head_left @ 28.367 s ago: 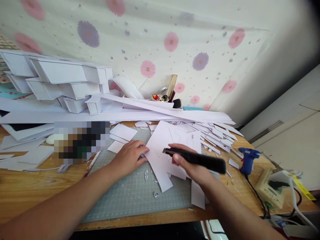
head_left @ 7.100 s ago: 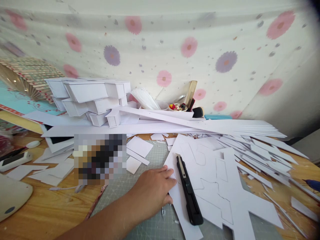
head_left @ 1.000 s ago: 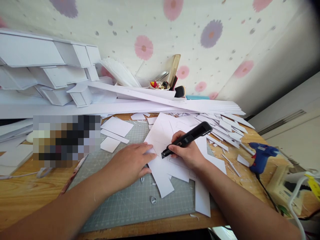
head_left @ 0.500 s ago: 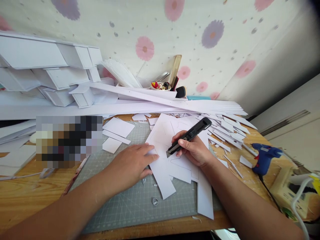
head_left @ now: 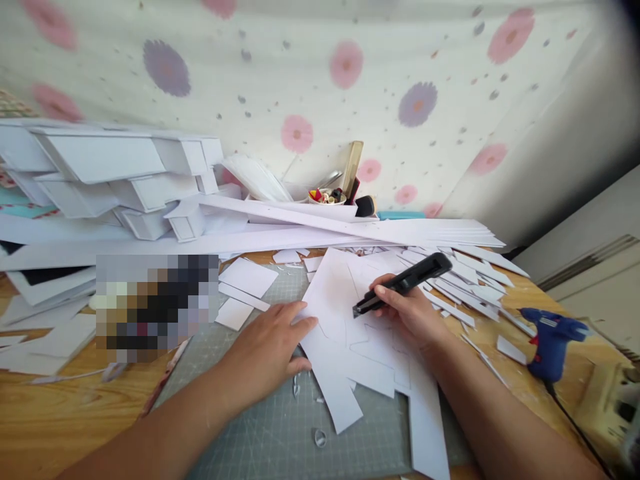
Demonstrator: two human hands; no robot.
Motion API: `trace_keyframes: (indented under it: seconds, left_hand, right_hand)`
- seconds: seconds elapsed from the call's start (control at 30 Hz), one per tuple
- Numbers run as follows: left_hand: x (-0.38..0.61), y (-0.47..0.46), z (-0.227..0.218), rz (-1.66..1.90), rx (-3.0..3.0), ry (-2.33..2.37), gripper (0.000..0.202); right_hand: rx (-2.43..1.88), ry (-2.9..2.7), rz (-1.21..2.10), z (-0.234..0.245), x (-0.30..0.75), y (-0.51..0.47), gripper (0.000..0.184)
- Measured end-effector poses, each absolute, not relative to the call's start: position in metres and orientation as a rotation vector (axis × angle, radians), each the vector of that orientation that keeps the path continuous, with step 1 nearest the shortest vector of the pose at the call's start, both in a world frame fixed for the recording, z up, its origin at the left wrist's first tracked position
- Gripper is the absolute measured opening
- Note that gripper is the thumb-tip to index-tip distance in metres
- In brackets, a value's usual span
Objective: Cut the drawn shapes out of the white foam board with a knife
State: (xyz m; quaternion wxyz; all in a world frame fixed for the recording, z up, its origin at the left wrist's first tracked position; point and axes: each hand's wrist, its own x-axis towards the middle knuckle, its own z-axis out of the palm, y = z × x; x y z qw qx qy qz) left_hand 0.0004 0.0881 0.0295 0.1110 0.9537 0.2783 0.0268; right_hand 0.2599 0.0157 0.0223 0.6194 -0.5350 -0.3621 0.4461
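My left hand (head_left: 267,347) lies flat with fingers stretched out, pressing the left edge of a white foam sheet (head_left: 333,300) with cut-out outlines. The sheet rests on a grey-green cutting mat (head_left: 260,427). My right hand (head_left: 410,310) is closed round a black utility knife (head_left: 403,283), whose blade end points down and left onto the sheet, a short way right of my left fingertips.
A blue glue gun (head_left: 550,337) lies on the wooden table at the right. Several white offcut strips (head_left: 465,287) pile behind the sheet. White foam models (head_left: 125,177) stack at the back left. A cup of tools (head_left: 330,197) stands against the flowered wall.
The knife has shifted right and slightly up along the sheet over the last second, with my right hand following. My left hand stays pressed on the sheet. The view tilted down a little.
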Motion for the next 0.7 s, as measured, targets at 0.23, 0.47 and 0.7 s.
trace_keyframes:
  seconds: [0.23,0.47,0.7]
  left_hand:
    - [0.001,0.09,0.023,0.132,2.777,0.774,0.06]
    - [0.01,0.088,0.022,0.353,2.739,0.786,0.037]
    - [0.008,0.089,0.025,0.23,2.706,0.943,0.055]
  right_hand:
    - [-1.377,-0.473,0.576,0.029,0.312,0.016,0.034]
    - [-1.401,-0.415,0.563,0.033,0.31,0.016,0.03]
    - [-1.486,-0.346,0.56,0.042,0.314,0.012,0.025]
